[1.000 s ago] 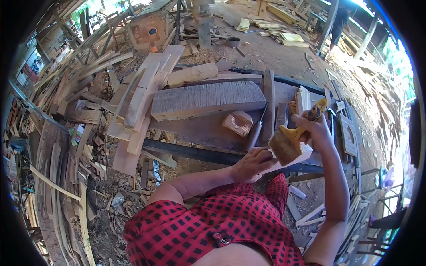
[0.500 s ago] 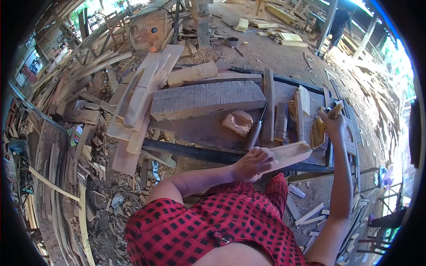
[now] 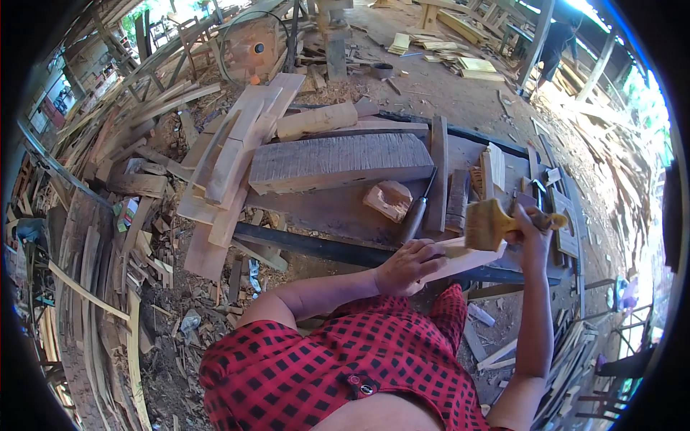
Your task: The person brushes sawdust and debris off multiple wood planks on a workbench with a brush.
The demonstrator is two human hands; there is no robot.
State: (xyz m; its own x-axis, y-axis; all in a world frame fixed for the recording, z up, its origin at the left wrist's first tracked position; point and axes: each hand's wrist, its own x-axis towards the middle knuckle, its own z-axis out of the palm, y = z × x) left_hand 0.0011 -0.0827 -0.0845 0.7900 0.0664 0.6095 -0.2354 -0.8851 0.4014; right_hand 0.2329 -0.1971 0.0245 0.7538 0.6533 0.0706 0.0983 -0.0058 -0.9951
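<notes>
My left hand (image 3: pixel 410 267) is wrapped round a pale wooden block (image 3: pixel 466 264), held at the near edge of the workbench (image 3: pixel 305 212). A wide paintbrush (image 3: pixel 486 225) with yellowish bristles is in my right hand (image 3: pixel 530 231), gripped by its handle. Its bristles point left and overlap the far end of the block in this view. Just beyond my left hand lies a dark-handled tool (image 3: pixel 415 218) with a thin metal shaft. Beside that sits a roughly cut wood chunk (image 3: pixel 389 200).
A thick weathered beam (image 3: pixel 341 162) lies across the bench, with upright-lying strips (image 3: pixel 438 172) to its right. Long planks (image 3: pixel 237 154) stick out over the left end. Scrap wood (image 3: pixel 108 251) covers the ground at left. Another person (image 3: pixel 558 47) stands at the far right.
My right hand has brought the paintbrush left and nearer, from the bench's right end to over the wooden block. My left hand keeps its hold on the block.
</notes>
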